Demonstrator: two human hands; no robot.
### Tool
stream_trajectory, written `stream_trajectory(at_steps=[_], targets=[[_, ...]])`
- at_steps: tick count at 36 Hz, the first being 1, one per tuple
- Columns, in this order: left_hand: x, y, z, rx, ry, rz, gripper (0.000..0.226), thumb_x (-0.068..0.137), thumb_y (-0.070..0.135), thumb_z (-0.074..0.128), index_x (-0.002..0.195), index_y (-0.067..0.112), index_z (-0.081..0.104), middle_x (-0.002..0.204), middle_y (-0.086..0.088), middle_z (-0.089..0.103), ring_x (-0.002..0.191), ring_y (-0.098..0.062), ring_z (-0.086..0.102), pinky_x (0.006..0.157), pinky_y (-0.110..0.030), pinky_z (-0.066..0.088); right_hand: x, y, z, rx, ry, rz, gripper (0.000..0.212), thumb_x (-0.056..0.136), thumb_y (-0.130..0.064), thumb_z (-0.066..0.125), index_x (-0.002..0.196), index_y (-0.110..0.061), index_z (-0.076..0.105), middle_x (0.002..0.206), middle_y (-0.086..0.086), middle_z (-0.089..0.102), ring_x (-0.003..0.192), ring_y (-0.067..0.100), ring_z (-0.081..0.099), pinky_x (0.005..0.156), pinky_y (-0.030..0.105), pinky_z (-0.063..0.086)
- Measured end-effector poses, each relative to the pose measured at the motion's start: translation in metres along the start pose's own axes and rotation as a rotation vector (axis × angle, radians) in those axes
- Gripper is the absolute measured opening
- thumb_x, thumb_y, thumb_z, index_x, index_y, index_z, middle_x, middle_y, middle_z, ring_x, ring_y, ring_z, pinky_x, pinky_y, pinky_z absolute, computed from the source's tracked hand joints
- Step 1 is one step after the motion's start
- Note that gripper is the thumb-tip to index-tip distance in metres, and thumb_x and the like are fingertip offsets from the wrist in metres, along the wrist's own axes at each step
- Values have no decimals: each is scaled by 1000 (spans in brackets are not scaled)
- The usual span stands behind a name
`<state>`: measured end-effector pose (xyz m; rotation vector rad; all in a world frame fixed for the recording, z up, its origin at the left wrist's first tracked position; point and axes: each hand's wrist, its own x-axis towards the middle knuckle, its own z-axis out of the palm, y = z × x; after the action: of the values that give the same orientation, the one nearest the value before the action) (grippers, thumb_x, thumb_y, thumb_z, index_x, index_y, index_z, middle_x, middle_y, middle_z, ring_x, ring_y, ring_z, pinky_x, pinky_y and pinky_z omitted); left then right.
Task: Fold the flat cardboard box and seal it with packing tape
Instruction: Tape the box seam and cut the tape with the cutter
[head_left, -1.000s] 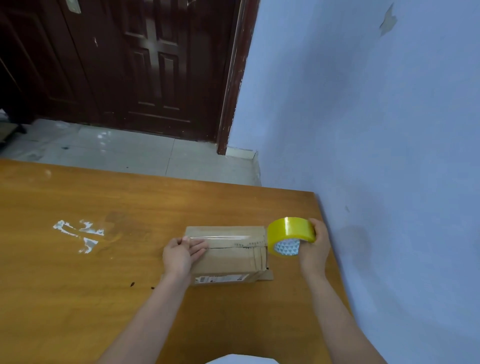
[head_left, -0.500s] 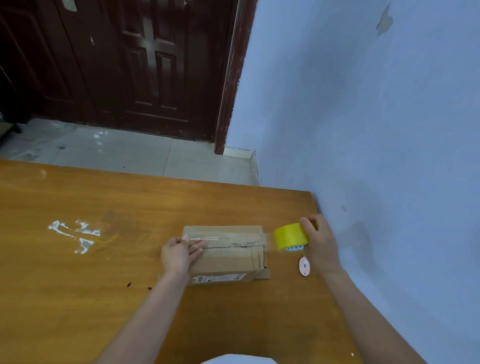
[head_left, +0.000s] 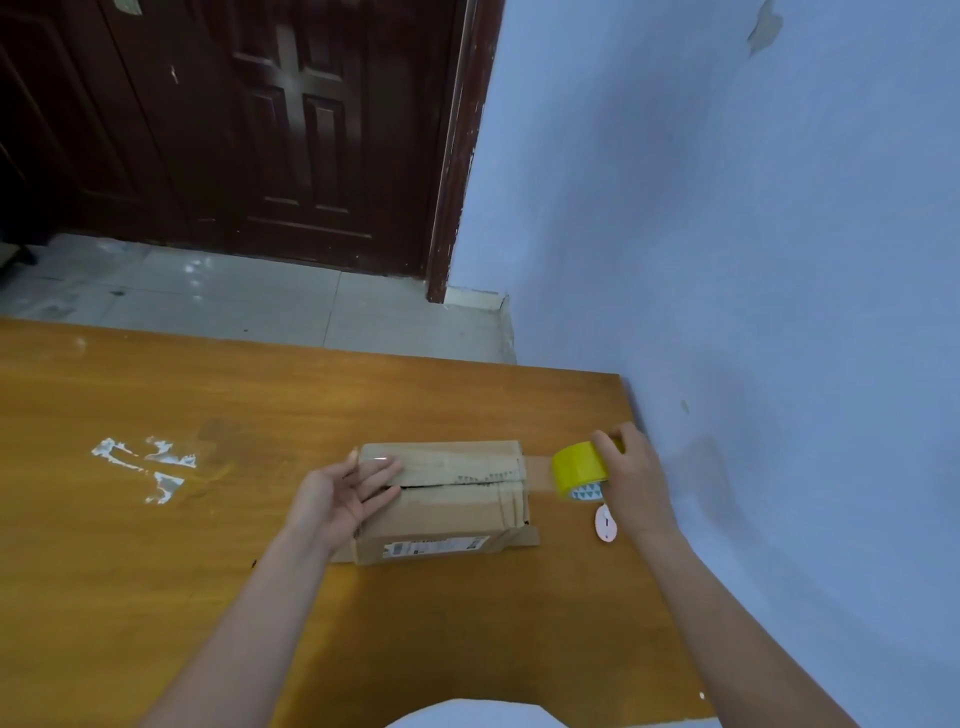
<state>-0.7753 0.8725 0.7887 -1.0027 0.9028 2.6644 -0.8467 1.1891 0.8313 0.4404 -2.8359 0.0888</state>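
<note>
A small folded cardboard box (head_left: 447, 514) lies on the wooden table (head_left: 156, 571), its top flaps closed with a dark seam running along the middle. My left hand (head_left: 340, 493) rests flat with spread fingers on the box's left end, pressing the flaps down. My right hand (head_left: 631, 483) grips a yellow roll of packing tape (head_left: 579, 467) just right of the box. A clear strip of tape (head_left: 537, 470) stretches from the roll onto the box's top. A small white tag (head_left: 605, 524) hangs below the roll.
White tape scraps (head_left: 148, 465) stick to the table at the left. A blue wall (head_left: 753, 260) runs close along the table's right edge. Beyond the far edge are a tiled floor (head_left: 208, 296) and a dark wooden door (head_left: 291, 124).
My right hand turned the roll and moved it right and slightly down, away from the box, drawing out a strip of tape. My left hand stayed pressed on the box's left end.
</note>
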Motion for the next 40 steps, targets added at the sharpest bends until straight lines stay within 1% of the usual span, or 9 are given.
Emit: stream_trajectory(at_steps=[2,5,7,11,13,25,32,36,40], targets=[[-1,4,-3,-48,-49,-47,20,97,9,38,90,-2,53,98,-26,67,107,-39,59,79,-58,51,1,-3,1,-2,0,-6,60,29,25,69,84,0,66,79,18,57,63,32,57,51,25,35],[1,5,-10,-110,-90,-76,24,97,10,37,80,2,52,89,-25,69,108,-41,58,89,-61,46,3,-8,5,11,-7,-34,59,32,25,71,86,1,67,79,19,57,63,32,57,51,27,40],[3,5,-13,-153,-86,-84,22,94,11,38,76,5,50,101,-31,66,106,-44,60,95,-62,40,5,-11,9,8,-17,-50,59,32,25,71,86,1,67,79,19,57,63,31,57,53,26,36],[5,3,-14,-178,-86,-73,2,78,11,46,77,10,45,112,-33,61,105,-46,60,91,-63,42,6,-15,11,-9,-26,-58,58,33,24,73,86,0,67,78,18,58,62,30,57,54,24,32],[5,3,-14,-180,-82,-66,6,71,11,49,74,10,44,112,-32,62,105,-45,60,94,-64,40,6,-16,12,-12,-28,-63,58,33,24,73,85,-1,67,78,18,58,62,30,57,54,23,30],[0,2,-15,-309,-81,-92,10,72,9,49,62,13,46,112,-33,61,103,-47,61,84,-66,42,11,-22,18,-18,1,-96,56,36,24,73,85,-3,66,77,15,57,62,26,55,53,22,30],[1,1,-16,-317,-76,-81,9,71,11,48,64,13,43,111,-30,63,105,-42,61,85,-63,45,5,-24,26,-41,-8,-118,51,43,21,75,87,-3,68,79,17,59,62,27,57,51,28,44],[-2,3,-19,-220,-17,-2,17,86,9,44,68,11,45,95,-24,70,87,-33,70,68,-50,58,6,-23,26,-53,-13,-132,52,43,22,73,88,-2,67,79,17,59,63,28,57,51,30,45],[-11,7,-21,130,143,214,20,95,10,46,77,6,54,76,-10,71,73,-21,69,56,-33,59,3,-22,26,-54,-27,-116,51,43,22,75,88,-2,67,81,18,60,65,28,59,51,30,47]])
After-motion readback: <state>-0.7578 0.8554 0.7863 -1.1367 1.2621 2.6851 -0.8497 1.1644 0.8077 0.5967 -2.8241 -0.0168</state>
